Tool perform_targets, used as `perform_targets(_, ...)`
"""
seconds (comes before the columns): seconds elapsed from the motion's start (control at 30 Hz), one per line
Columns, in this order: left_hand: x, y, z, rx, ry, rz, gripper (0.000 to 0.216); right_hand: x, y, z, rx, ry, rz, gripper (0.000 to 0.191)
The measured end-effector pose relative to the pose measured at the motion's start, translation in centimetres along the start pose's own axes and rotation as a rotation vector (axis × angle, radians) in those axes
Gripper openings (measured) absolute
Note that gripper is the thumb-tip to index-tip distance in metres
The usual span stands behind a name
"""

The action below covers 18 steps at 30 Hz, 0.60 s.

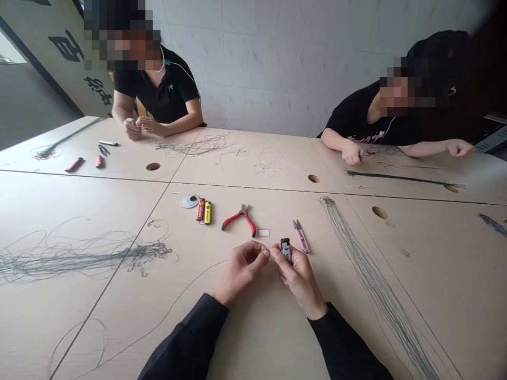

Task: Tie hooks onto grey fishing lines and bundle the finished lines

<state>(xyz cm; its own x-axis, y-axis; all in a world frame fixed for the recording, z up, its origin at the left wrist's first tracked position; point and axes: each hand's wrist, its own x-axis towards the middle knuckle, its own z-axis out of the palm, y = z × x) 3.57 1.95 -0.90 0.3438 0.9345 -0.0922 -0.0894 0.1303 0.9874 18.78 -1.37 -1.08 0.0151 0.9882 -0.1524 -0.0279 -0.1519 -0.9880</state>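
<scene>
My left hand (247,264) is closed in a pinch, with a thin dark cord (186,288) running out from behind it toward the lower left in a loose curve. Fingertips of both hands meet at the middle; whatever small piece lies between them is too fine to make out. In my right hand (295,274) a lighter (285,250) with a black top is gripped upright, while thumb and forefinger pinch toward the left. Just beyond the hands lie red-handled pliers (238,217) with jaws pointing away, and pink thread snips (301,237).
Red (200,209) and yellow lighters (208,213) lie beside a round disc (190,201). Cord bundles spread at left (130,253) and right (368,269). Across the table sit two people (166,89) (356,119), hands on the tabletop, near more cords. Round holes (379,212) pierce the table.
</scene>
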Motion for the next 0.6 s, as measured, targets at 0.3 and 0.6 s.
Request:
perform_targets(0.3,0.04,0.05,-0.01,-0.019,0.018,0.027,0.03,-0.08,-0.05,0.13,0.001,-0.003,-0.014,0.036)
perform_targets(0.6,0.03,-0.05,0.17,-0.011,0.031,0.021,0.03,0.0,-0.03,0.06,-0.045,-0.01,-0.03,0.036)
